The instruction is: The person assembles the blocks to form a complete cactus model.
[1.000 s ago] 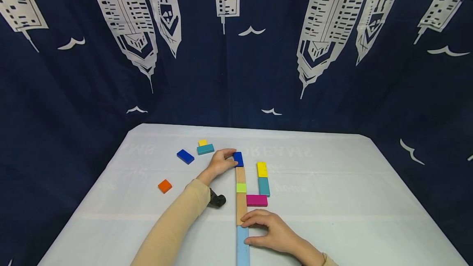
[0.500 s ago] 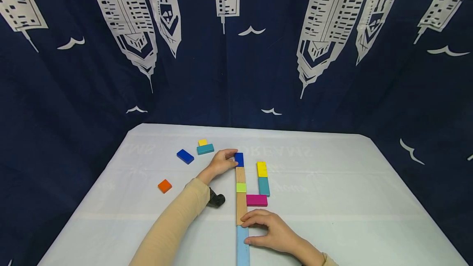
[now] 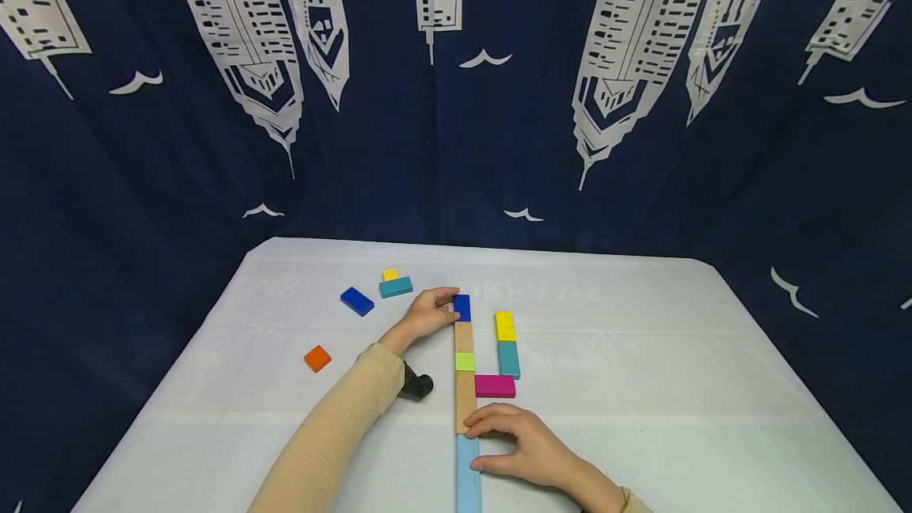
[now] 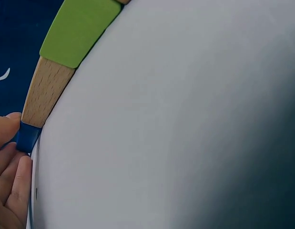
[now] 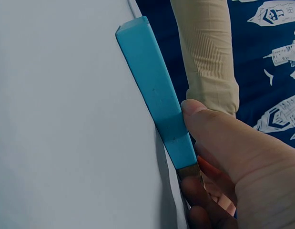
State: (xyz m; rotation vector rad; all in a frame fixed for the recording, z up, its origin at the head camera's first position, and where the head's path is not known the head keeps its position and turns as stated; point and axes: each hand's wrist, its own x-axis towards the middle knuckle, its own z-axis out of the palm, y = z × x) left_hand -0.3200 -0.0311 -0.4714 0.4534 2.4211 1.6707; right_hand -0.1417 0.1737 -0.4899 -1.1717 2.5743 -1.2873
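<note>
In the head view, toy blocks form a straight row running away from me. At its far end my left hand (image 3: 426,312) pinches a dark blue block (image 3: 462,308) by its left side; the left wrist view shows thumb and fingers about this block (image 4: 28,137). A short wooden block (image 3: 464,337), a lime green block (image 3: 465,362) and a longer wooden block (image 3: 465,398) follow towards me. My right hand (image 3: 530,450) rests at the near part, fingertips on the long wooden block, thumb touching the side of the light blue block (image 3: 467,485).
Right of the row stand a magenta block (image 3: 495,386), a teal block (image 3: 509,359) and a yellow block (image 3: 505,326). To the left lie loose blocks: orange (image 3: 317,359), blue (image 3: 357,302), teal (image 3: 396,287) and yellow (image 3: 390,275). The white table (image 3: 641,339) meets a dark blue curtain behind.
The dark blue block has turned slightly and shifted a little to the right, into line with the row, under my left hand. My right hand has stayed in place.
</note>
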